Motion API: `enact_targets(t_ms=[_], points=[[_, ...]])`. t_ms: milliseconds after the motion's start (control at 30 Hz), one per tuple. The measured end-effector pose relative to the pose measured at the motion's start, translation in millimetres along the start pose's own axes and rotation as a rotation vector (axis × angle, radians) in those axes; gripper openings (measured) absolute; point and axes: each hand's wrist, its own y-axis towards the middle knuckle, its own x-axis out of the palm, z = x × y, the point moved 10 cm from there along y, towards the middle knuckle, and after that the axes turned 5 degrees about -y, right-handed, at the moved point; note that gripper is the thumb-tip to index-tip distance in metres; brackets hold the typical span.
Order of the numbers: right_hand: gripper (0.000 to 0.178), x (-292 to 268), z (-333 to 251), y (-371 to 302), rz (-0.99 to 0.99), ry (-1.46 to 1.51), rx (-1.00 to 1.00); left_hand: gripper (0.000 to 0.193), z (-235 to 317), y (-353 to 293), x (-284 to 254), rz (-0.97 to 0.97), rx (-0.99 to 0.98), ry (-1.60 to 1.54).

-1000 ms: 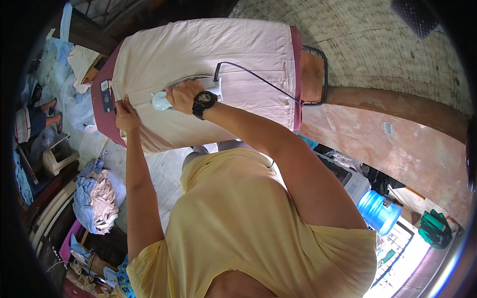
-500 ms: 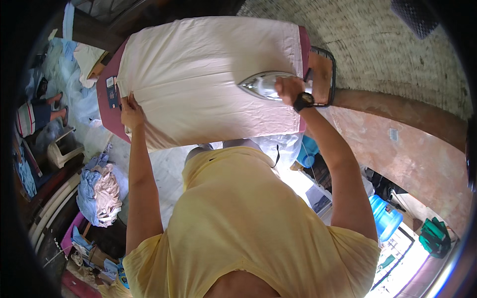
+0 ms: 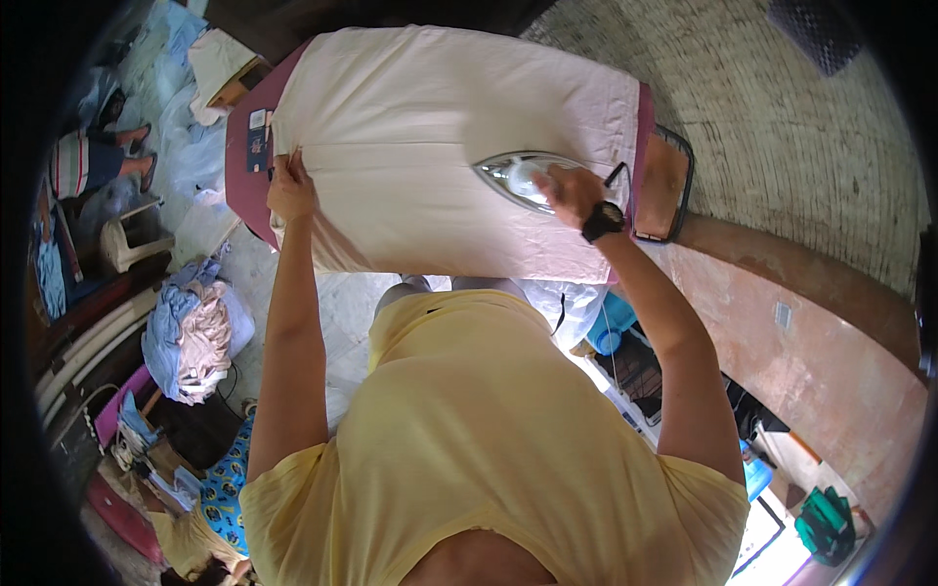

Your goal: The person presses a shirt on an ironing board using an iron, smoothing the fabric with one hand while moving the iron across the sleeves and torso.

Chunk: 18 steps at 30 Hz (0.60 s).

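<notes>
Silver-and-white clothes iron (image 3: pixel 516 178), tip left, on creased pale-pink cloth (image 3: pixel 391 112). Right hand (image 3: pixel 575 195) stretched forward, fingers curled round iron; left hand (image 3: pixel 291 190) pinches cloth's left edge.

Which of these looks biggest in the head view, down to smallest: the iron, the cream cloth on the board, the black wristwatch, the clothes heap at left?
1. Cream cloth
2. Clothes heap
3. Iron, partly covered by the right hand
4. Black wristwatch
</notes>
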Motion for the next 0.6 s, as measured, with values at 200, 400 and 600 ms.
enact_targets(t_ms=[200, 400, 600], points=[[0.064, 1, -164, 77, 0.003, 0.212, -0.15, 0.026, -4, 0, -4, 0.028, 0.019, 0.014], [0.067, 24, -235, 121, -0.162, 0.128, -0.076, 0.028, -8, -3, 2, -0.031, -0.024, -0.006], [0.039, 12, -156, 82, -0.165, -0.041, 0.01, 0.027, -12, -1, 1, -0.021, -0.023, 0.055]])
